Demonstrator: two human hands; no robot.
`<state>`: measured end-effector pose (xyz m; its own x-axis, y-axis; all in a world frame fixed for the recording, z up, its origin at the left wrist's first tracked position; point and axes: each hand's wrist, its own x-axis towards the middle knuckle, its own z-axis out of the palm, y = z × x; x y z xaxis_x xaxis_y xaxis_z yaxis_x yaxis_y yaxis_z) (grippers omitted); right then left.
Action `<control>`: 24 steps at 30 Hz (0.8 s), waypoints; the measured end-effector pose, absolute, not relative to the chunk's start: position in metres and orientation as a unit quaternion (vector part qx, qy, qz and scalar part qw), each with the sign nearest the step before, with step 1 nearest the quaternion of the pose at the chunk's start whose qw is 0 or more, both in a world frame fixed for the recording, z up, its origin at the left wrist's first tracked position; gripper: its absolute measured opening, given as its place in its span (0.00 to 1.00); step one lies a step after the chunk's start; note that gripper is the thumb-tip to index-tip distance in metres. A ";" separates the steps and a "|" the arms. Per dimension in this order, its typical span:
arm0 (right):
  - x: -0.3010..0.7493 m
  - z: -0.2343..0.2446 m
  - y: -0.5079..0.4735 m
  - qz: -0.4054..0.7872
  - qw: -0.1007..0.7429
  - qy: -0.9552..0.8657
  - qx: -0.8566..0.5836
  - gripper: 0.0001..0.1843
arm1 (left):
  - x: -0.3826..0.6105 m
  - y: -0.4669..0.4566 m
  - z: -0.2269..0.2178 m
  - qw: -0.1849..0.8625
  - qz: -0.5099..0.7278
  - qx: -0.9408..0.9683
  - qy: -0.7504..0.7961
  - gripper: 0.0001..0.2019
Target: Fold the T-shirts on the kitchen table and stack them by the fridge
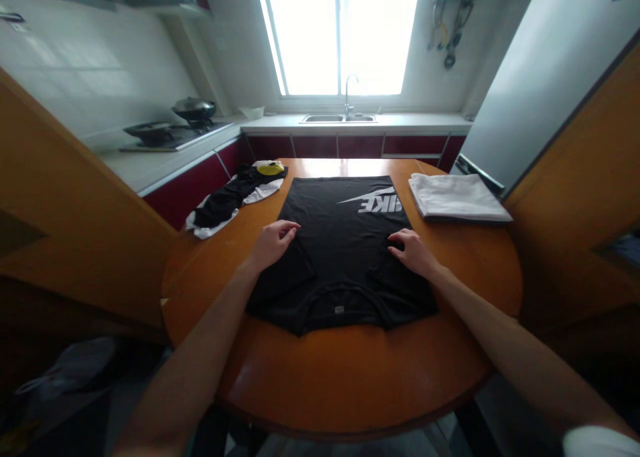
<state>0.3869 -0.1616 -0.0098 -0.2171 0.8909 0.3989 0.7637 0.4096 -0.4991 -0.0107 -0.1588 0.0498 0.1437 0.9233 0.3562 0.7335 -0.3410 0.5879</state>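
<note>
A black T-shirt [340, 243] with white lettering and a swoosh lies spread on a round wooden table, its neckline towards me and its sleeves turned inward over the body. My left hand [273, 243] is at the shirt's left side, fingers loosely bent, nothing seen between them. Over the opposite side is my right hand [414, 251], thumb and fingers a little apart with nothing in them. Whether the fingertips touch the cloth I cannot tell.
The wooden table [345, 383] also bears a black-and-white garment pile [225, 200] with a yellow patch, back left, and folded white cloth [457, 195] over something dark, back right. Beyond are a stove [175, 137], a sink [325, 119] and a tall pale cabinet [520, 77].
</note>
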 end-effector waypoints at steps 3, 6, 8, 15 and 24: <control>0.386 -0.013 -0.161 0.092 0.311 -0.778 -0.538 0.12 | -0.010 -0.159 0.050 0.140 0.338 0.746 0.557 0.17; 0.386 -0.012 -0.162 0.087 0.314 -0.778 -0.537 0.11 | -0.010 -0.159 0.049 0.142 0.340 0.746 0.554 0.17; 0.385 -0.010 -0.163 0.082 0.330 -0.774 -0.535 0.10 | -0.011 -0.159 0.049 0.143 0.341 0.747 0.552 0.17; 0.383 -0.003 -0.166 0.080 0.332 -0.778 -0.527 0.08 | -0.009 -0.161 0.051 0.151 0.347 0.745 0.549 0.16; 0.387 0.005 -0.166 0.074 0.367 -0.758 -0.535 0.13 | -0.013 -0.159 0.050 0.140 0.352 0.739 0.557 0.15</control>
<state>0.3871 -0.1661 0.0052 -0.1599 0.8646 0.4763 0.7560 0.4175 -0.5042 -0.0126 -0.1593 0.0505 0.1319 0.9218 0.3644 0.7254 -0.3403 0.5983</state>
